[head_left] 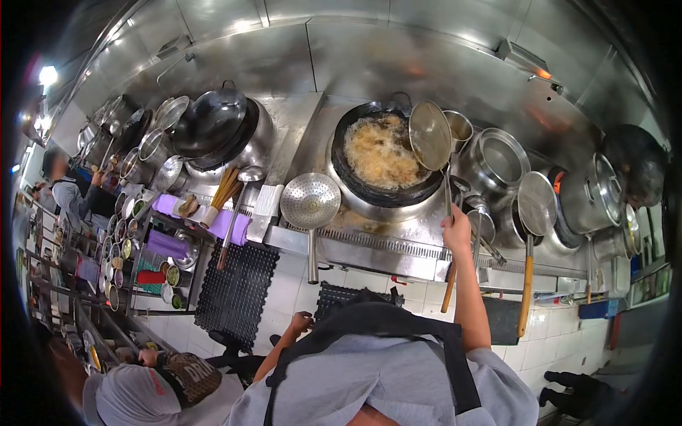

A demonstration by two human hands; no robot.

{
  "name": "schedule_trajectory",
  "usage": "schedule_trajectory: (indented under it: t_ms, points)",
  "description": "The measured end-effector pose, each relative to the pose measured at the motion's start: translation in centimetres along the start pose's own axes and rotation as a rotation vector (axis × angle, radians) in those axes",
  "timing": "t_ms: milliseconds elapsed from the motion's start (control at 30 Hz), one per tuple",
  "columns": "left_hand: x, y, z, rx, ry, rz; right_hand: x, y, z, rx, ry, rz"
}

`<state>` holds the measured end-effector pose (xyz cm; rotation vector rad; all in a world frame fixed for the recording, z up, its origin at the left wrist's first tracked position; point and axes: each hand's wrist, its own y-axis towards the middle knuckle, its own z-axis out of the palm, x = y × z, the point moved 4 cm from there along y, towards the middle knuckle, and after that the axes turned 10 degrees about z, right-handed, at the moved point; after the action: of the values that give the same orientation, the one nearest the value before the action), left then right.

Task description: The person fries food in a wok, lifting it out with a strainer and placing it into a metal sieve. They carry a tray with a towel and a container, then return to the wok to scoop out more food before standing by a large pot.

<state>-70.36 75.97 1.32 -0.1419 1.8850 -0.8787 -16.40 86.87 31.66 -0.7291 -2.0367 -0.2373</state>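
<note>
At the two o'clock edge of a black wok (394,198) is a round mesh strainer (429,135). The person's right hand (457,231) is wrapped around its long handle, at about four or five o'clock from the wok. Bubbly golden food (383,155) sits in the middle of the wok. A big steel pot (474,168) is at three o'clock, and past it is another strainer (537,204) with a yellow stick handle. At eight o'clock a big spoon full of holes (310,201) sits at the edge of the steel desk (376,226). The left hand (303,321) is low down at seven o'clock, its fingers curled; one cannot tell if it holds anything. Farther out, near eight o'clock, is another person (138,397) in a grey shirt.
</note>
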Motion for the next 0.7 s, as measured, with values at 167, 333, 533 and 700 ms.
schedule_trajectory:
  t_ms: [167,333,533,700]
  points:
    - [-0.4,-1.4,0.1,-0.021,0.033,-0.056,0.5,-0.8,1.7,0.216,0.437,0.247]
    - [7.4,0.1,0.0,0.059,0.274,0.206,1.3,-3.4,1.5,0.282,0.611,0.305]
    - [13.4,2.5,1.3,0.013,0.213,0.168,3.0,-6.3,0.7,0.251,0.455,0.187]
    - [8.6,1.9,0.2,0.024,0.204,0.151,4.1,-6.0,2.7,0.258,0.3,0.114]
